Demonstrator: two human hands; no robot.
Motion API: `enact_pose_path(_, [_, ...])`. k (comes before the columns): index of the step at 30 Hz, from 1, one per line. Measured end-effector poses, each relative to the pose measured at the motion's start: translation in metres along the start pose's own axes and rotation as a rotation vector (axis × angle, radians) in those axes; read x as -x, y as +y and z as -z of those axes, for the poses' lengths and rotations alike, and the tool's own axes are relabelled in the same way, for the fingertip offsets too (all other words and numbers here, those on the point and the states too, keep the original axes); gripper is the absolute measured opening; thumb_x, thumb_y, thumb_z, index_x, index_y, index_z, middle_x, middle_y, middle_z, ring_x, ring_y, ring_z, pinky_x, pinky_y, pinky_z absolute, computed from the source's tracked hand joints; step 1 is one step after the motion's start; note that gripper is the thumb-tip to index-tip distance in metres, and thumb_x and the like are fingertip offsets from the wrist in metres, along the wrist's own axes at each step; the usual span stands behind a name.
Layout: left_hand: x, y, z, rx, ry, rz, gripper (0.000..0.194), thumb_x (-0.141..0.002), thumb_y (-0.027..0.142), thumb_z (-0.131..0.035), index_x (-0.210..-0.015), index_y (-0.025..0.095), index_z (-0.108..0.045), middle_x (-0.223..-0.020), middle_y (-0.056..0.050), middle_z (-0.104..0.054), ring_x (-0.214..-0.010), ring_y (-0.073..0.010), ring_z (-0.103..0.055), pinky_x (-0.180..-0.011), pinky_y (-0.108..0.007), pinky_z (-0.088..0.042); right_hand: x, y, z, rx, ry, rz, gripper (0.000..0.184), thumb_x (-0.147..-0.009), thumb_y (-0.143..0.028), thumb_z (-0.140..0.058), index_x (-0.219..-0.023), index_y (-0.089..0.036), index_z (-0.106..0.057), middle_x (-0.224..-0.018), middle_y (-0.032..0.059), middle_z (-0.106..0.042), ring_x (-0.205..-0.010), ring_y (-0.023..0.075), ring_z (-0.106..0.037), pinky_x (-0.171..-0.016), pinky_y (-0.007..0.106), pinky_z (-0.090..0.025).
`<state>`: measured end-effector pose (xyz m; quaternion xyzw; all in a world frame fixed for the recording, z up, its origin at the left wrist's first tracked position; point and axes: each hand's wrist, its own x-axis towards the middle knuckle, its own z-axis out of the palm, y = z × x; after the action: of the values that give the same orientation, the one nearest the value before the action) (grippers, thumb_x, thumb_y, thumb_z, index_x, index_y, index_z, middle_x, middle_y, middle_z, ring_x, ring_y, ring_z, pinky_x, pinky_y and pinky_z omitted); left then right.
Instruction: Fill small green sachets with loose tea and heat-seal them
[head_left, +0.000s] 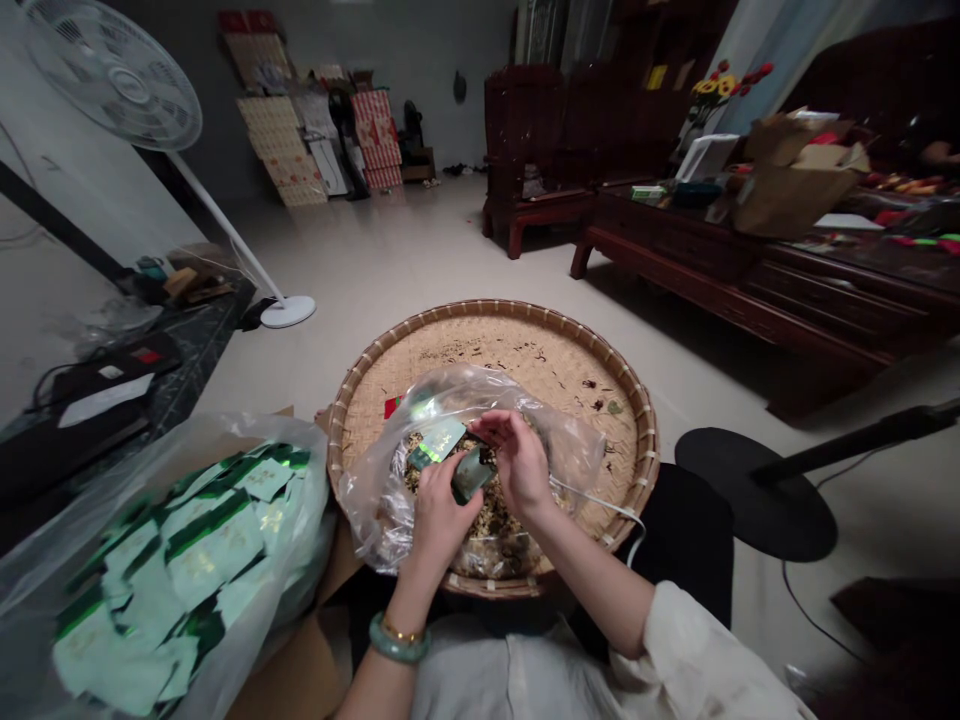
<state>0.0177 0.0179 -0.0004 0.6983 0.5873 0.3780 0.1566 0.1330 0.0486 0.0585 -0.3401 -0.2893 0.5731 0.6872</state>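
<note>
My left hand (444,500) grips a small green sachet (471,474) between thumb and fingers, over an open clear plastic bag (375,490). My right hand (521,462) is close beside the sachet's upper end, its fingers curled together; what they hold, if anything, is hidden. Inside the clear bag lies a loose, yellowish-brown dried mix (491,520). More pale green sachets (441,440) rest on the mix just beyond my left hand. The bag sits in a round woven bamboo tray (345,400) in front of me.
At my left, a large plastic-lined box holds many green sachets (214,550). Dark bits and a leaf (615,407) lie scattered on the tray. A white fan (289,311) stands at the left, a black round stand base (756,493) at the right, near a low wooden table (720,262).
</note>
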Motion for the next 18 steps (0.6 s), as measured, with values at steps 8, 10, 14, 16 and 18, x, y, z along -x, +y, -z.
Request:
enact_pose_path(8, [0.001,0.002,0.004,0.125,-0.029,0.092,0.047,-0.068,0.017,-0.064,-0.115,0.019,-0.057,-0.108,-0.010,-0.064,-0.099,-0.0250,-0.058,-0.072,-0.035,-0.056,0.000,-0.012,0.001,-0.022,-0.084,0.009,0.030,-0.083,-0.044,-0.053,-0.074,-0.018,-0.066,-0.077,0.0044,-0.070,-0.083,0.0196,-0.066,-0.090,0.038,-0.047])
enact_pose_path(10, [0.001,0.000,0.006,0.188,-0.021,0.124,0.048,-0.069,0.017,-0.064,-0.116,0.019,-0.057,-0.111,-0.010,-0.062,-0.101,-0.0239,-0.059,-0.074,-0.034,-0.056,0.000,-0.015,0.009,0.055,-0.098,0.013,0.027,-0.081,-0.042,-0.057,-0.074,-0.018,-0.067,-0.079,0.0040,-0.070,-0.083,0.0192,-0.065,-0.087,0.036,-0.048])
enact_pose_path(14, [0.004,-0.002,0.009,0.273,0.023,0.095,0.054,-0.069,0.013,-0.064,-0.121,0.020,-0.053,-0.122,-0.010,-0.059,-0.113,-0.0241,-0.057,-0.091,-0.038,-0.051,0.001,-0.018,0.027,0.382,-0.178,0.074,0.021,-0.082,-0.037,-0.059,-0.081,-0.019,-0.069,-0.085,0.0037,-0.070,-0.082,0.0184,-0.064,-0.081,0.033,-0.050])
enact_pose_path(16, [0.006,-0.002,0.010,0.304,0.046,0.069,0.057,-0.070,0.011,-0.063,-0.124,0.021,-0.050,-0.127,-0.010,-0.057,-0.118,-0.0240,-0.054,-0.097,-0.040,-0.048,0.002,-0.017,0.035,0.543,-0.228,0.103,0.019,-0.083,-0.033,-0.058,-0.091,-0.020,-0.070,-0.088,0.0039,-0.071,-0.084,0.0190,-0.064,-0.081,0.034,-0.049])
enact_pose_path(18, [0.009,-0.002,0.009,0.337,0.066,0.056,0.059,-0.071,0.011,-0.063,-0.126,0.021,-0.047,-0.130,-0.010,-0.055,-0.120,-0.0237,-0.053,-0.100,-0.040,-0.046,0.003,-0.015,0.042,0.670,-0.272,0.109,0.026,-0.084,-0.028,-0.056,-0.107,-0.022,-0.066,-0.090,0.0035,-0.072,-0.086,0.0197,-0.065,-0.083,0.036,-0.048])
